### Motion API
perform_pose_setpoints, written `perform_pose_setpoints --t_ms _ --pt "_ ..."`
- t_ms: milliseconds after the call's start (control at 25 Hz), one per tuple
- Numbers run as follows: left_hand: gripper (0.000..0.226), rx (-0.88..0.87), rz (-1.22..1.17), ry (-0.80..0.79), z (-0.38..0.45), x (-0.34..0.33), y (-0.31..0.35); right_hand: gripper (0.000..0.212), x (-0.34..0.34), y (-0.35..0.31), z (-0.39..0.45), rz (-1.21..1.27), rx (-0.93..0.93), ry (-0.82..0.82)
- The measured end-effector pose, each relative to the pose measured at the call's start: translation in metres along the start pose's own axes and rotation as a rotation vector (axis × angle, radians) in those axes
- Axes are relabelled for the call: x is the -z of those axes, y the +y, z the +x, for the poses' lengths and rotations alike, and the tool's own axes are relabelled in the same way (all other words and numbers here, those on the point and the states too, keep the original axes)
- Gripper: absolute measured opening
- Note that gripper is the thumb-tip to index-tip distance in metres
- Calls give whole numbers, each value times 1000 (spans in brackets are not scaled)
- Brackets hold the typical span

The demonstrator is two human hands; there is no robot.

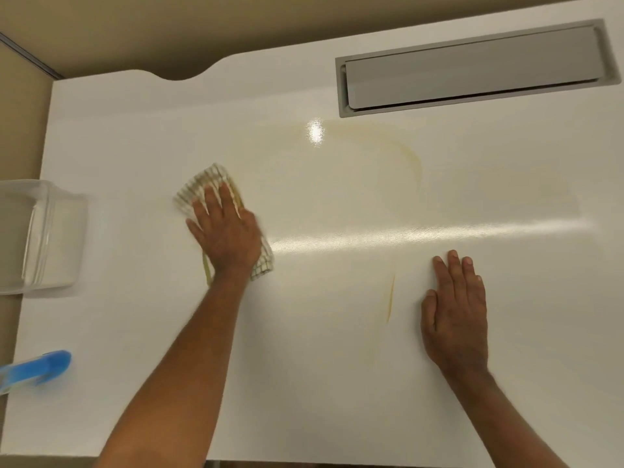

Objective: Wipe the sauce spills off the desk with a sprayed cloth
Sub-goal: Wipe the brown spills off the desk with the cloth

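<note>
White desk bearing checked cloth under left hand, right hand flat, yellowish sauce streak just left of it, clear container and blue spray bottle far left.

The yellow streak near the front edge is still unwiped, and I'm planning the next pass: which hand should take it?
The left hand: it presses the cloth. The right hand lies flat and bare beside the streak.
</note>
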State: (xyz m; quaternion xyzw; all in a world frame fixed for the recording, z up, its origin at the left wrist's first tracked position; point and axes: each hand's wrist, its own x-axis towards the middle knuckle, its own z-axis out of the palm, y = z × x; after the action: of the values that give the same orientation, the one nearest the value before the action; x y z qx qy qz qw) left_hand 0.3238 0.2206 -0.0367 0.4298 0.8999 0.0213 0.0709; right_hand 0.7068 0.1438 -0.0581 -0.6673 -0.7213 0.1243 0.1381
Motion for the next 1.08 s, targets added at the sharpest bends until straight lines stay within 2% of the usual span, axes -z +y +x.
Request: perform_pose_setpoints --t_ms 80,160,240,360,440,600,720,920,1080 --pt "65 13 -7 1 -44 -3 -1 58 0 -1 1 4 -12 1" --pt "65 -78 0 9 -98 -9 2 58 1 -2 1 13 -14 -1" --pt "69 -225 -12 -1 -159 -18 10 59 2 -3 1 12 -12 -7" --pt "76 -567 -3 -116 -253 -33 21 59 3 -1 0 8 -4 -13" --pt "80 -722 31 -178 -274 -38 21 59 3 -1 -1 18 -2 -18" --pt "77 -963 88 -254 -240 -32 46 59 5 -1 -1 38 -19 -42" --pt "70 -1040 23 -241 -190 -34 105 59 5 0 -1 51 -23 -54" --pt "68 -958 53 -188 -76 -27 221 58 5 -1 -1 54 -20 -25" --pt "68 -792 15 -178 -14 -19 239 58 3 2 -1 62 -8 -13"
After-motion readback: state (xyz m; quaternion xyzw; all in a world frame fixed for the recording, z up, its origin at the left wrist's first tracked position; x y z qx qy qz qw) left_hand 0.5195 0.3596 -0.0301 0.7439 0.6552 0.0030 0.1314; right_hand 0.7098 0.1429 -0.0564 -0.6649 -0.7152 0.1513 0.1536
